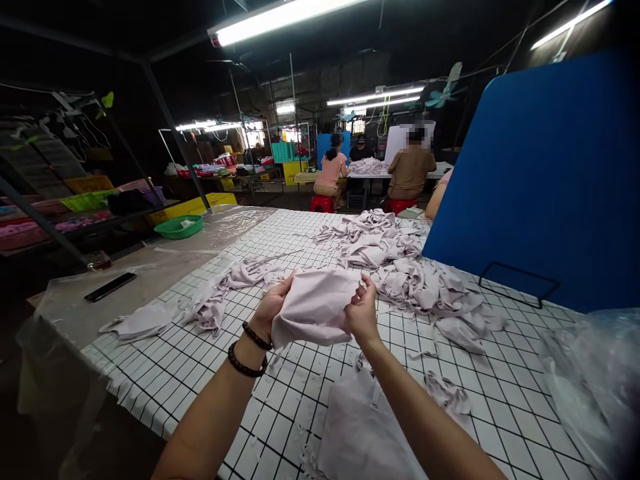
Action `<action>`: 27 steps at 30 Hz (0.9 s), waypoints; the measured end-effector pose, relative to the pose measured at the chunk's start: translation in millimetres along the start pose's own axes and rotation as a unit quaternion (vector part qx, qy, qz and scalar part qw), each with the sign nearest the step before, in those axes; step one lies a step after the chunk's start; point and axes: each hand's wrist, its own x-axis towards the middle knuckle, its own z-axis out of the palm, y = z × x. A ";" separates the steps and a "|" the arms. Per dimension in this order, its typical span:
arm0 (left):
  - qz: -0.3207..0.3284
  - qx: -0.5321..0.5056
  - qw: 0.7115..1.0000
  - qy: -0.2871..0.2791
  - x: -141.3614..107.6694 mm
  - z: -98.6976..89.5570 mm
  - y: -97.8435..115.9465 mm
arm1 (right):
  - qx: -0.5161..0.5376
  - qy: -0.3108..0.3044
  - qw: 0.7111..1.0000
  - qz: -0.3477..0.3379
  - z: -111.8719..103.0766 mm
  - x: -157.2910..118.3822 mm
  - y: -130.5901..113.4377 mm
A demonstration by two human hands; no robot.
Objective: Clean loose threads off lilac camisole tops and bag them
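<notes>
A pale pinkish-grey piece of fabric (317,303) is stretched between my two hands above the table. My left hand (274,303), with two dark bracelets at the wrist, grips its left side, the fingers mostly behind the cloth. My right hand (363,310) is closed with the cloth's right edge pinched in its fingers. Beyond and to the right lies a heap of the same fabric (425,287). A smaller strip of pieces (213,303) lies to the left. Under my right forearm is a flat pale bag or cloth (363,427); I cannot tell which.
The table has a white cloth with a black grid (175,373). A blue panel (540,193) stands at the right, with a clear plastic bag (595,380) near it. At the left are a phone (110,287) and a green basket (179,227). Several people sit at a far table.
</notes>
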 end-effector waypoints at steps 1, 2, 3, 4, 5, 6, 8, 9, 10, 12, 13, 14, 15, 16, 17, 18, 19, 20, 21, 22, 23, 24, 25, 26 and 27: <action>0.000 -0.001 1.000 -0.001 0.2 -0.5 -0.9 | 0.050 -0.003 0.998 0.038 -0.4 2.6 0.2; 0.005 0.000 1.000 0.002 0.1 -1.3 -1.9 | 0.101 -0.011 0.992 0.076 -1.2 5.4 0.0; 0.014 0.002 1.000 0.007 0.0 -2.6 -2.8 | 0.146 -0.022 0.983 0.110 -2.4 8.0 -0.8; 0.028 0.007 0.999 0.015 -0.1 -4.3 -3.8 | 0.181 -0.034 0.974 0.135 -3.5 10.5 -2.0; 0.047 0.015 0.998 0.026 -0.2 -6.6 -4.9 | 0.202 -0.045 0.967 0.151 -4.4 12.8 -3.5; 0.068 0.028 0.996 0.040 -0.1 -9.6 -5.9 | 0.208 -0.052 0.964 0.155 -5.0 14.9 -5.4; 0.109 0.067 0.990 0.067 0.5 -18.0 -7.7 | 0.186 -0.054 0.972 0.137 -4.6 19.2 -10.3; 0.132 0.095 0.984 0.077 1.0 -23.3 -8.4 | 0.167 -0.055 0.977 0.121 -3.7 21.3 -13.4; 0.155 0.130 0.976 0.087 1.5 -28.9 -9.0 | 0.149 -0.059 0.982 0.102 -2.6 23.3 -17.2; 0.185 0.226 0.950 0.113 2.2 -39.6 -9.9 | 0.115 -0.081 0.988 0.070 0.2 26.7 -26.6; 0.202 0.287 0.926 0.139 2.2 -43.4 -10.3 | 0.094 -0.100 0.989 0.058 1.7 27.7 -32.2; 0.225 0.353 0.892 0.174 2.1 -45.4 -10.6 | 0.068 -0.124 0.989 0.046 3.4 28.1 -38.2; 0.252 0.417 0.848 0.211 1.8 -45.4 -10.9 | 0.039 -0.154 0.987 0.033 5.2 27.7 -44.4; 0.283 0.472 0.800 0.239 1.6 -43.2 -10.9 | 0.007 -0.189 0.982 0.021 7.2 26.8 -50.5; 0.312 0.514 0.758 0.251 1.5 -39.0 -10.5 | -0.024 -0.227 0.974 0.011 9.3 25.4 -56.3; 0.334 0.544 0.731 0.241 1.9 -33.2 -9.7 | -0.052 -0.263 0.963 0.002 11.6 23.7 -61.6; 0.337 0.563 0.723 0.213 2.8 -26.5 -8.4 | -0.074 -0.296 0.952 -0.004 13.9 22.0 -66.2; 0.325 0.574 0.731 0.175 4.3 -19.5 -6.6 | -0.092 -0.322 0.942 -0.008 16.0 20.5 -69.8; 0.304 0.575 0.747 0.134 6.2 -13.0 -4.4 | -0.104 -0.338 0.935 -0.010 17.8 19.3 -72.4; 0.280 0.571 0.765 0.103 8.5 -7.2 -2.0 | -0.109 -0.344 0.933 -0.012 19.0 18.6 -73.9; 0.257 0.565 0.780 0.083 11.0 -2.7 0.5 | -0.109 -0.340 0.934 -0.012 19.5 18.2 -74.3; 0.238 0.557 0.792 0.074 13.4 0.6 2.8 | -0.104 -0.331 0.938 -0.009 19.4 18.1 -73.8; 0.224 0.551 0.800 0.072 15.7 2.6 4.8 | -0.095 -0.317 0.944 -0.004 18.6 17.8 -72.4; 0.214 0.549 0.805 0.075 17.7 3.8 6.5 | -0.083 -0.299 0.951 0.003 17.3 17.2 -70.2; 0.208 0.549 0.805 0.081 19.3 4.3 7.9 | -0.069 -0.279 0.958 0.010 15.6 15.8 -67.3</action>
